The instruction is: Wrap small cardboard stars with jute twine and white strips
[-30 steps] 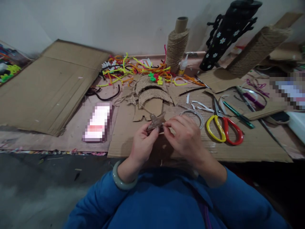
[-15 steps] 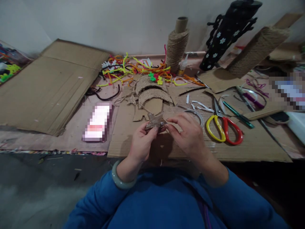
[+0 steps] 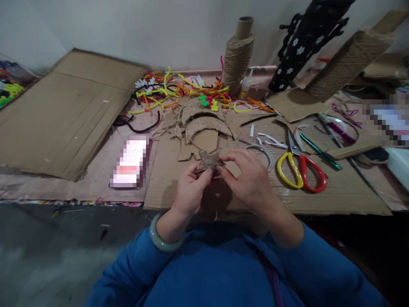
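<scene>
The small brown cardboard star [image 3: 208, 160] sits between both hands; red-and-yellow-handled scissors [image 3: 300, 168] lie right of it, the tall jute twine spool [image 3: 237, 59] behind.

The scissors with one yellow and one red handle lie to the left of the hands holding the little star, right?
Not quite. In the head view the scissors lie to the right of the hands, on the cardboard sheet. The left hand and right hand do hold the star.
</scene>
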A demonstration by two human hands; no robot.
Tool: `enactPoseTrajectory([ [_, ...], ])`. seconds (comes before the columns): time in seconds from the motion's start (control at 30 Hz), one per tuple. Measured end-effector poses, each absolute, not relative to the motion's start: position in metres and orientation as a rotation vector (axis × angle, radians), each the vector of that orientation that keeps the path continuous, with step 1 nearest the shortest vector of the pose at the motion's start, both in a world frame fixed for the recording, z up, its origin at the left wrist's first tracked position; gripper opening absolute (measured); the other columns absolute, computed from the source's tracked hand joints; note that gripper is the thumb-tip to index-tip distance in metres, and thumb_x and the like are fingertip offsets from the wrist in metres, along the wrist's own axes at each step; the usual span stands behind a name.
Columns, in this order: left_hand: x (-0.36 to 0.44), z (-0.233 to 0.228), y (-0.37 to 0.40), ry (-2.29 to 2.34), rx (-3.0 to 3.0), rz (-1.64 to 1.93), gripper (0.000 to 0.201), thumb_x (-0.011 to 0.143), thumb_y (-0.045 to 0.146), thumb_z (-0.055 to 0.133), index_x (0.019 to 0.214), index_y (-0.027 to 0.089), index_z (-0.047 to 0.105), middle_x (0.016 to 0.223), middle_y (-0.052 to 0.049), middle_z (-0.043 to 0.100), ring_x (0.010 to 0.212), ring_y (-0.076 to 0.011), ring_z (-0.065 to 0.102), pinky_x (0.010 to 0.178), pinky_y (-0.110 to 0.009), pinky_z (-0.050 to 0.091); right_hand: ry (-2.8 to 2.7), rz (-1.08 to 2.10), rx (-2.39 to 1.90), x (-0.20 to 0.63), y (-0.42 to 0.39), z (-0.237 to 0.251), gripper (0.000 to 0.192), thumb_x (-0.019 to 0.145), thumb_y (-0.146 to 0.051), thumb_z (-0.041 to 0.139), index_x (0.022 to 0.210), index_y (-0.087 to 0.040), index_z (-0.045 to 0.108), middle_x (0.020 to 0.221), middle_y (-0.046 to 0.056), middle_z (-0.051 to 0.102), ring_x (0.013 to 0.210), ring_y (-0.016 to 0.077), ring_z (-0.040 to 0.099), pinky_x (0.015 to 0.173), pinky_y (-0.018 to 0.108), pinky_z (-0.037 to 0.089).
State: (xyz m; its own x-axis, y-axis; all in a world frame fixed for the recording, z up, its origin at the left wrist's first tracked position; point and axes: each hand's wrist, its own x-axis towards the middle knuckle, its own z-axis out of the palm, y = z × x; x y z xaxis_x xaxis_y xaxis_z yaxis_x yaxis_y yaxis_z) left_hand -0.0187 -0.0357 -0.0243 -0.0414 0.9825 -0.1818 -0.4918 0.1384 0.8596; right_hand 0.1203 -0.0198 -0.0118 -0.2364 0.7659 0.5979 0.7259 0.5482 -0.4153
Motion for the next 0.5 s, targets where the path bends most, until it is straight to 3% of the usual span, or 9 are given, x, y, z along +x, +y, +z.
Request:
enactPoseTrajectory([
  [0.5,-0.0173,-0.0229,-0.0352,0.950,0.690,1.356,0.015,0.065,0.023,0.077,0.079,0.020,0.071,0.076,0.001,0.073,0.070,-0.0114,0.066,0.068,-0.022,0.050,-2.007,0.001,-1.207,0.1191,-0.0225,-0.0085,0.001,0.081,-0.018,0.060,0.081,-0.019,0.061,0.084,0.007,0.066,0.087,0.0228,0.059,0.077,0.035,0.047],
])
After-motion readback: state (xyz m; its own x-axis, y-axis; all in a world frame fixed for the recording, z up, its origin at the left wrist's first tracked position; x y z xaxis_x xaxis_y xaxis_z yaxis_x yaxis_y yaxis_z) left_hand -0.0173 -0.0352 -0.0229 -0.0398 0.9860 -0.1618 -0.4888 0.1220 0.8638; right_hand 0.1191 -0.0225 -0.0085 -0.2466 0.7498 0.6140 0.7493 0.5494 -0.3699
